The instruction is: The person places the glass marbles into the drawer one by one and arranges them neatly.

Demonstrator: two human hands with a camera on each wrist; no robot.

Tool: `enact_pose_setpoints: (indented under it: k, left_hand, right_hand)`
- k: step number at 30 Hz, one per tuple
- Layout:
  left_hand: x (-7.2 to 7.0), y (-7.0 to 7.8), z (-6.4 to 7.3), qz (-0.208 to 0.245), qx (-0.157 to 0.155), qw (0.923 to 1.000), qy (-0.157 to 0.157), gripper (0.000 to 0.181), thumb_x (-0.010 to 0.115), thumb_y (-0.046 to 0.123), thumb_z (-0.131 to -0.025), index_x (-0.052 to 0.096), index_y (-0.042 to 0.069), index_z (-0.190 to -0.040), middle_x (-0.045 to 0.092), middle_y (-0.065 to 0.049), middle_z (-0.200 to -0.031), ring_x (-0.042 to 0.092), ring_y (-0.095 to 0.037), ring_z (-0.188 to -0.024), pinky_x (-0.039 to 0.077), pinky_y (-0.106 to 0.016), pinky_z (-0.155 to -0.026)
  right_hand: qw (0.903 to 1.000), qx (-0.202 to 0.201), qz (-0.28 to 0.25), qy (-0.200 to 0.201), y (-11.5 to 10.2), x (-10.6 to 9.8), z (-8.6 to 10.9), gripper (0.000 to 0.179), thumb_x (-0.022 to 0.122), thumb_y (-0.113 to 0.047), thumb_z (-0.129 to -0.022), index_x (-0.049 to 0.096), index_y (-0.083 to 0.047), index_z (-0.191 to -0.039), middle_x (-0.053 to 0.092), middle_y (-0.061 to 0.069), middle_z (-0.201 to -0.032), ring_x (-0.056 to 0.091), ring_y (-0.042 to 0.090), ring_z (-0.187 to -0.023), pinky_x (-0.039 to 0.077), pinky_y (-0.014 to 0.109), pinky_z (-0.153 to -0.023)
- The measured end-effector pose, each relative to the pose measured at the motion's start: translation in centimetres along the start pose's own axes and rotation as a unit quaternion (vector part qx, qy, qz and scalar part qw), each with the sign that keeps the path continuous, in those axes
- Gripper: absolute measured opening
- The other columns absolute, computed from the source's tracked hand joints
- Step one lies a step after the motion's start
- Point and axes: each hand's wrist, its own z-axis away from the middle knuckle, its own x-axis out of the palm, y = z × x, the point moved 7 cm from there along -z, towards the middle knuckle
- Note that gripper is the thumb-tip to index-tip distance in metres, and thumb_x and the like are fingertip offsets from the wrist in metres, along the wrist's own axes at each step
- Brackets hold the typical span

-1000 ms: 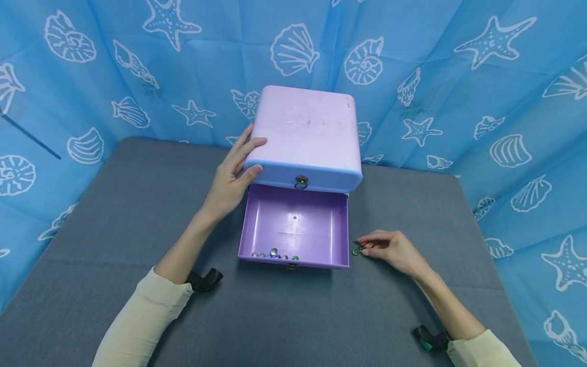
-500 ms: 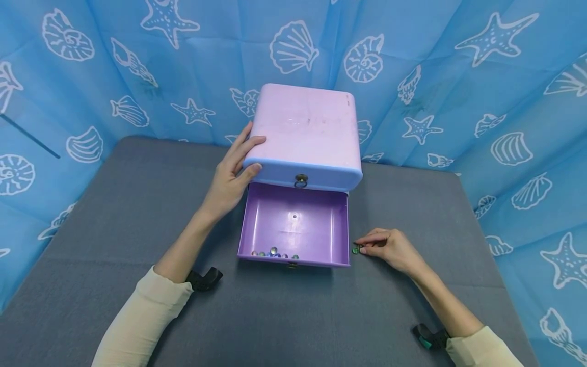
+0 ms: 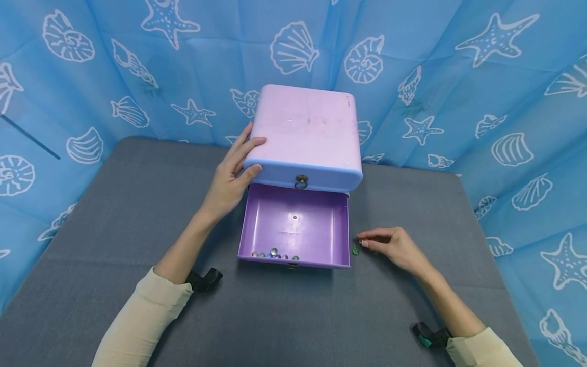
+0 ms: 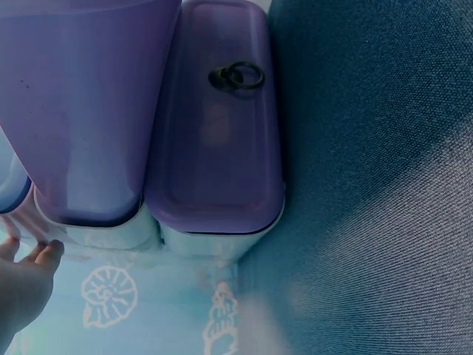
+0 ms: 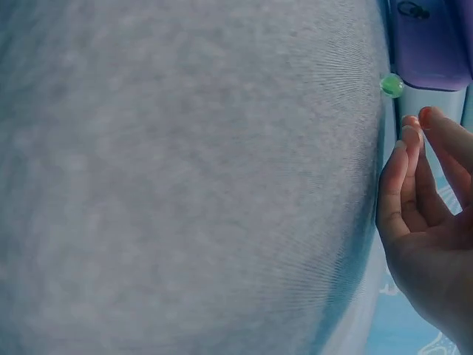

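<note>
A small drawer cabinet [image 3: 304, 127] with a pink top stands near the back of the table. Its purple drawer [image 3: 293, 214] is pulled out, and several glass marbles [image 3: 273, 251] lie along the drawer's front wall. My left hand [image 3: 229, 178] rests on the cabinet's left front corner, fingers spread over the side and top, thumb at the blue front edge. Right of the drawer, my right hand [image 3: 396, 248] pinches a small marble, mostly hidden between thumb and fingertips. A green marble [image 3: 355, 251] lies on the table just below those fingertips, also visible in the right wrist view.
The blue upper drawer front [image 3: 275, 174] is closed, with a ring pull [image 3: 301, 182]. In the left wrist view, a purple lower drawer front [image 4: 214, 140] with a ring is closed. Grey cloth [image 3: 293, 316] covers the table; a blue seashell curtain [image 3: 192, 61] hangs behind.
My right fingertips have shifted slightly up and away from the green marble, which now lies apart from them. The left hand and the drawer have stayed in place.
</note>
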Motion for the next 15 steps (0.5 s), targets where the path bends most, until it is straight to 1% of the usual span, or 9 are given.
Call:
enact_pose_setpoints:
  k: [6, 8, 12, 15]
  left_hand:
    - [0.0, 0.0, 0.0, 0.000, 0.002, 1.0000, 0.001, 0.060, 0.059, 0.042, -0.096, 0.050, 0.009, -0.146, 0.019, 0.005, -0.164, 0.024, -0.016, -0.148, 0.035, -0.037, -0.115]
    - [0.0, 0.0, 0.0, 0.000, 0.002, 1.0000, 0.000, 0.060, 0.059, 0.041, -0.096, 0.050, 0.009, -0.146, 0.019, 0.005, -0.164, 0.024, -0.016, -0.149, 0.035, -0.038, -0.115]
    - [0.0, 0.0, 0.0, -0.002, -0.001, 1.0000, 0.001, 0.059, 0.059, 0.040, -0.097, 0.049, 0.010, -0.146, 0.019, 0.006, -0.164, 0.024, -0.016, -0.148, 0.035, -0.038, -0.114]
    - [0.0, -0.1, 0.0, -0.004, -0.007, 1.0000, 0.001, 0.056, 0.059, 0.037, -0.098, 0.050, 0.010, -0.146, 0.019, 0.007, -0.164, 0.024, -0.015, -0.148, 0.034, -0.038, -0.115]
  right_hand:
    - [0.9999, 0.001, -0.002, 0.013, -0.4, -0.4, -0.1, 0.026, 0.070, -0.016, -0.095, 0.072, -0.001, -0.116, 0.073, 0.011, -0.109, 0.067, 0.013, -0.091, 0.055, 0.022, -0.073]
    - [0.9998, 0.002, -0.004, 0.020, -0.7, -0.6, -0.1, 0.026, 0.070, -0.016, -0.095, 0.072, -0.001, -0.115, 0.073, 0.011, -0.109, 0.068, 0.014, -0.091, 0.056, 0.025, -0.074]
    - [0.9993, -0.005, -0.005, 0.036, -1.7, -1.0, -0.1, 0.026, 0.070, -0.016, -0.095, 0.072, 0.000, -0.114, 0.073, 0.012, -0.108, 0.069, 0.014, -0.092, 0.057, 0.028, -0.074]
    - [0.9988, -0.013, -0.011, 0.047, -2.5, -1.2, 0.1, 0.026, 0.071, -0.015, -0.094, 0.072, 0.001, -0.113, 0.073, 0.012, -0.107, 0.068, 0.013, -0.091, 0.057, 0.026, -0.074]
